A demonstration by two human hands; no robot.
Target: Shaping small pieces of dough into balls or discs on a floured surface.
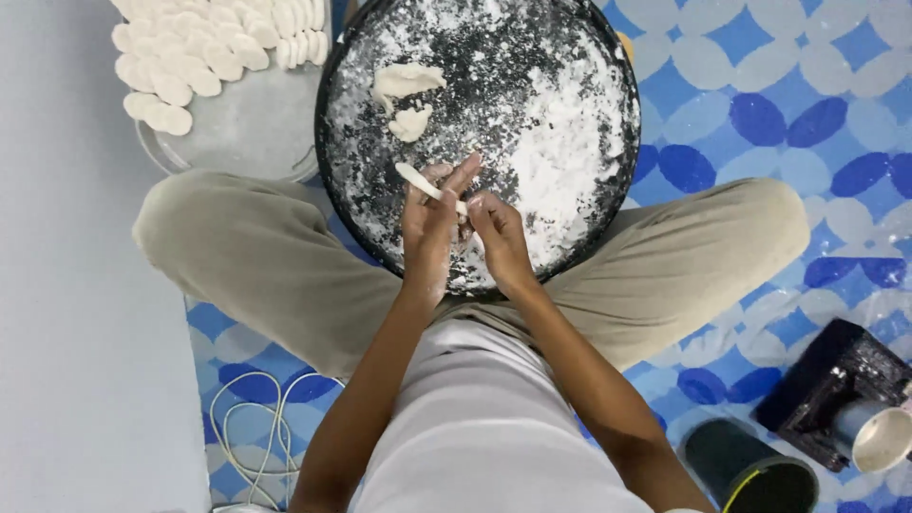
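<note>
Dough piece (425, 183): small flat white strip, held up over near edge of round black tray (617, 190), between both hands, not lying on the tray.
Left hand (429, 228): fingers pressed together on the strip's near end, thumb + forefinger pinching it; far end sticks out up-left, free.
Right hand (499, 237): fingertips closed on the same end, touching left hand; looks like it's pinching/folding the edge, exact grip partly hidden by left hand.
Black tray: sits on floor betw. the person's crossed legs, dusted heavily w/ white flour (560, 142), thickest on right half.
Dough lumps (407, 95): two unshaped bits on tray's upper left, well apart from the hands.
Done so far: many shaped white pieces (204, 47) laid in overlapping rows on a round metal plate (247, 133), just beside tray on its left, at top left of view. Plate's near half bare.
Left to do (judging by this): the strip in hand not finished, + the two lumps on tray unshaped; so well along, little raw dough visible.
Floor: blue/white patterned mat (760, 114); white cable (256, 427) coiled near left knee.
Lower right: dark cylindrical can (750, 465), black box-like object (836, 389) w/ white cup (883, 439) beside it, all well apart from hands.
</note>
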